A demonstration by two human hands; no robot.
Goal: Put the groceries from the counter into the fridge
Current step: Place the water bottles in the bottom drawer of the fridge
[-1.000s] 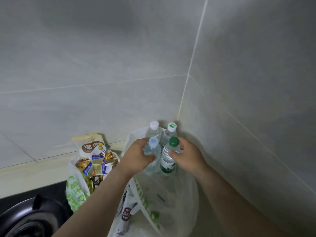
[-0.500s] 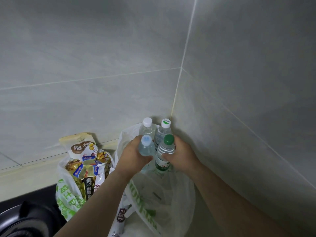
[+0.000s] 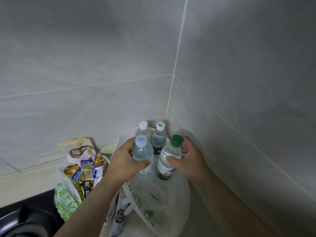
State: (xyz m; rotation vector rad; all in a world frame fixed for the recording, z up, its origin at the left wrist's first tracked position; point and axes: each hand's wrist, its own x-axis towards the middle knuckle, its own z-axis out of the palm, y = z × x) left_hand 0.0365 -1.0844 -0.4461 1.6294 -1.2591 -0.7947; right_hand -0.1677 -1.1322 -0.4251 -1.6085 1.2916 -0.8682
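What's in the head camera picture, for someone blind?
The left hand grips a blue-capped bottle and the right hand a green-capped bottle, in a plastic bag by a tiled corner. Two more bottles stand behind; snacks sit left.

The white-capped bottle point(image 3: 143, 128) is largely hidden behind the blue-capped bottle point(image 3: 142, 152). The black stove point(image 3: 25, 219) is cut off by the near left edge.

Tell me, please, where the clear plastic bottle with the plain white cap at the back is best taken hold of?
Probably by the neck just under the cap, coming from above. The white-capped clear plastic bottle stands upright near the grey tiled wall, with the blue-capped clear bottle in front hiding its body and the green-and-white-capped bottle close beside it, so only its top is exposed.
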